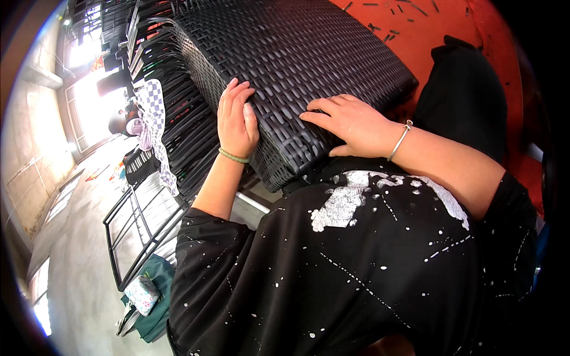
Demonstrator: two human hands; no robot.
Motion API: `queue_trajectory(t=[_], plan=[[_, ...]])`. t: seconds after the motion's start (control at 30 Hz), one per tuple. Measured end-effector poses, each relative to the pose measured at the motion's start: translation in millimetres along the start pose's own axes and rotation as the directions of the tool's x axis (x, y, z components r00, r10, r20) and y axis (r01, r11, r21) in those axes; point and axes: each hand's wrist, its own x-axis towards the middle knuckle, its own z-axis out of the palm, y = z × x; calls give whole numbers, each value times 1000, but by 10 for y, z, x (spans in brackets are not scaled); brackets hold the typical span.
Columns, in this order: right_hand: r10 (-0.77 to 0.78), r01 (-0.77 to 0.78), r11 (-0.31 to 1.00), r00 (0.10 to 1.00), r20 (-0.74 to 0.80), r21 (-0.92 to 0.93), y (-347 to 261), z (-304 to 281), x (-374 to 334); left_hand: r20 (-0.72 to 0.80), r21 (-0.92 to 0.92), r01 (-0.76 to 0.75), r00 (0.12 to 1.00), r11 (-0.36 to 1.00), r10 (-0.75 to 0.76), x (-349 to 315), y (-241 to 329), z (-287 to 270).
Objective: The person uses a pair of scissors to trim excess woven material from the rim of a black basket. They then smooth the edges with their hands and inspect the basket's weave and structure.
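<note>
Wicker everywhere here: a big black woven panel (291, 65) fills the upper middle of the frame, tilted, with its near corner coming down toward the person's lap at centre. The left hand (236, 121) sits on the panel's left edge, fingers (233, 95) mostly straight and close together, lying up along the weave, thumb on the top face side, so it's more a flat press on the edge than a real grab. The right hand (350, 123) lies palm-down on the top surface near the lower right corner, fingers (317, 110) spread a bit and pointing left, not curled around anything. Green bead bracelet (233, 156) on the left wrist, silver bangle (399, 141) on the right. Stacked dark frames (178, 113) at upper left, orange floor (415, 35) at upper right.
</note>
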Motion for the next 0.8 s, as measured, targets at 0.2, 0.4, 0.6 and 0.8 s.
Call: queue_trajectory(t=[0.2, 0.4, 0.6, 0.8], plan=[[-2, 2, 1000, 1000, 8, -6, -7, -10, 5, -79, -40, -22, 997, 999, 19, -17, -39, 71], [53, -53, 998, 999, -2, 44, -37, -31, 22, -185, -292, 81, 973, 953, -140, -101, -40, 223], [5, -5, 1000, 1000, 22, -8, -18, -36, 10, -68, -17, -30, 997, 999, 29, -54, -82, 116], [13, -13, 1000, 1000, 14, 3, -20, -22, 14, -162, -119, 3, 987, 993, -22, -61, -50, 170]])
